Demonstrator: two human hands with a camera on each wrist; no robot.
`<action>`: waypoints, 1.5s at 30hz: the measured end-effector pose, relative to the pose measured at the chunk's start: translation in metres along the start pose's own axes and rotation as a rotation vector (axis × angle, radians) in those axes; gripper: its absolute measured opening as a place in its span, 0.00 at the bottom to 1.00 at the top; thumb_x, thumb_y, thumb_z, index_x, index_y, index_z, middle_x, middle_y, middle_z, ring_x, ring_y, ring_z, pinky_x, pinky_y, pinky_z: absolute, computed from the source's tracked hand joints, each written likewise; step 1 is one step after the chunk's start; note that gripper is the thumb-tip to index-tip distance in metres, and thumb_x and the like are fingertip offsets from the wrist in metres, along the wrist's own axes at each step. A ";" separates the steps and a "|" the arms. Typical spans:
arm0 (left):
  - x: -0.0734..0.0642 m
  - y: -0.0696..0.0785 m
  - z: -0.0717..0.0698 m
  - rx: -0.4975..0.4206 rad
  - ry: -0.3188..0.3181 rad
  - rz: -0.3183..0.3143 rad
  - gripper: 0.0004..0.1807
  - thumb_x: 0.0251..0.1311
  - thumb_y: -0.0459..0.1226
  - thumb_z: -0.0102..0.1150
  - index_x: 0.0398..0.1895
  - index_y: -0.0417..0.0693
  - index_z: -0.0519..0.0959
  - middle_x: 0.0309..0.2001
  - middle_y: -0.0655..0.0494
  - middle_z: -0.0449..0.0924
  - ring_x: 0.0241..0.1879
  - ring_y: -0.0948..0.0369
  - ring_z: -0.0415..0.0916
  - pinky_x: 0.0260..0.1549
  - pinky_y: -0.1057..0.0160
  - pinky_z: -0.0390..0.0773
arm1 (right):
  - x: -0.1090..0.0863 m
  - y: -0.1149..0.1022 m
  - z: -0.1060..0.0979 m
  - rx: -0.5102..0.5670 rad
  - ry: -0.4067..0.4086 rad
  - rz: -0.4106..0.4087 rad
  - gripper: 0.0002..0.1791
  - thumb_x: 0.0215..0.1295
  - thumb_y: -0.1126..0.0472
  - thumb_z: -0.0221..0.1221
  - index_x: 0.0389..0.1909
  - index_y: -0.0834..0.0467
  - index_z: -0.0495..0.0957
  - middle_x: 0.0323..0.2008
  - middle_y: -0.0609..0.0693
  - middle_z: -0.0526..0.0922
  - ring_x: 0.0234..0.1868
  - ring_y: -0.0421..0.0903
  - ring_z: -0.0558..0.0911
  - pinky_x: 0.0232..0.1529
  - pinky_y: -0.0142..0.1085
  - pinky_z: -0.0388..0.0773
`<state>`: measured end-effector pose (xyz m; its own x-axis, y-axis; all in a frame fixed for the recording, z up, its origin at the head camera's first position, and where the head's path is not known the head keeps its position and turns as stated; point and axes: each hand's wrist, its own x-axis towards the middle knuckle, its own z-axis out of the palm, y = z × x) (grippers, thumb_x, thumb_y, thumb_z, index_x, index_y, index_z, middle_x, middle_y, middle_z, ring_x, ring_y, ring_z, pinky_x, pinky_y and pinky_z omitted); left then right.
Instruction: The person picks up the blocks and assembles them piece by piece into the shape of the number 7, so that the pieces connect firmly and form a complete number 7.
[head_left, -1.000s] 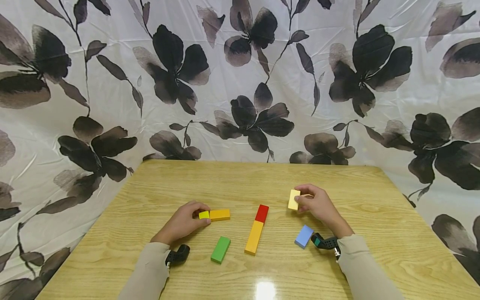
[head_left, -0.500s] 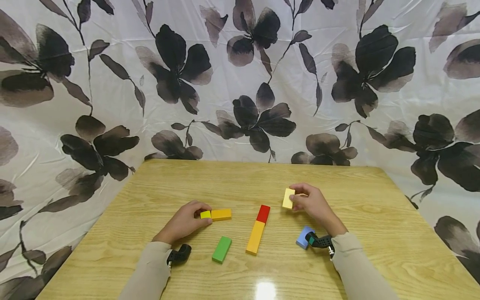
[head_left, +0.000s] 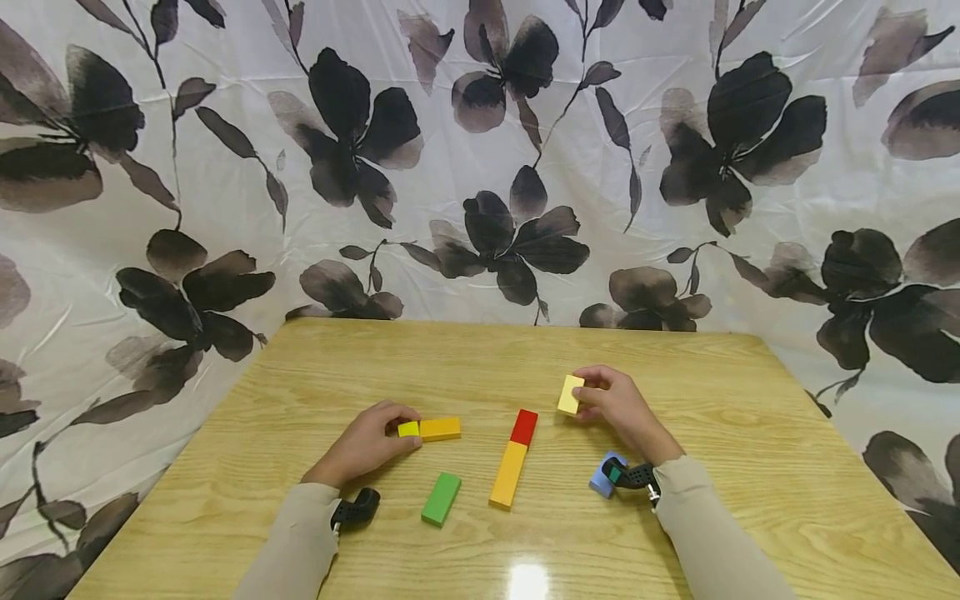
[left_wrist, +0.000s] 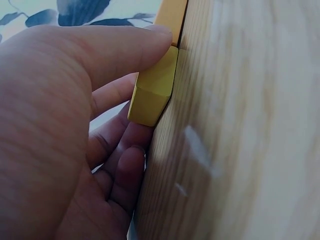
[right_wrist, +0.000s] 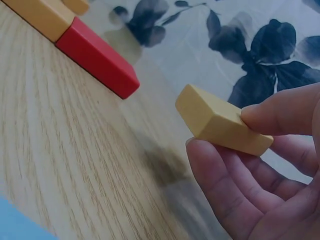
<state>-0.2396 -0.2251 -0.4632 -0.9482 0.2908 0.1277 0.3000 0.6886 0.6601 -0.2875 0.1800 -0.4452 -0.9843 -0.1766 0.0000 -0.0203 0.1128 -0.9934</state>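
Note:
My left hand [head_left: 367,446] pinches a small yellow block [head_left: 408,429] between thumb and fingers on the table. End to end with it lies an orange block [head_left: 440,428]. In the left wrist view the thumb lies along the top of the yellow block [left_wrist: 152,90], where it meets the orange one. Raised above the table, a pale yellow block [head_left: 571,395] is held by my right hand [head_left: 617,408]. The right wrist view shows the thumb and fingertips on opposite sides of this pale block [right_wrist: 220,120], with its shadow on the wood below.
Between the hands, a red block [head_left: 524,427] adjoins a longer orange block [head_left: 508,476] in a slanted line. A green block [head_left: 441,499] lies nearer the front. Under the right wrist camera is a blue block [head_left: 601,480], partly covered. Floral cloth hangs behind the wooden table [head_left: 450,358].
My right hand has moved left with the pale yellow block, toward the red block, and its wrist camera now covers part of the blue block. The left hand has stayed in place.

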 end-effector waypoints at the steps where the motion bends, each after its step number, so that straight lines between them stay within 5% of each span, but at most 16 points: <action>1: 0.000 0.000 0.000 -0.004 0.001 -0.004 0.16 0.62 0.43 0.69 0.52 0.54 0.83 0.47 0.58 0.78 0.41 0.59 0.72 0.44 0.55 0.73 | 0.001 0.000 0.001 -0.001 0.004 0.006 0.22 0.69 0.69 0.60 0.61 0.70 0.71 0.40 0.57 0.72 0.36 0.50 0.80 0.39 0.44 0.84; 45: -0.001 -0.004 -0.001 -0.016 0.006 -0.003 0.14 0.61 0.43 0.70 0.50 0.56 0.83 0.46 0.61 0.77 0.40 0.61 0.71 0.44 0.55 0.73 | 0.032 0.001 0.041 0.034 -0.035 0.060 0.22 0.69 0.72 0.58 0.62 0.70 0.70 0.44 0.59 0.72 0.38 0.50 0.79 0.41 0.42 0.84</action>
<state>-0.2396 -0.2290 -0.4650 -0.9499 0.2842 0.1302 0.2952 0.6788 0.6724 -0.3114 0.1343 -0.4505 -0.9769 -0.2041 -0.0634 0.0455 0.0912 -0.9948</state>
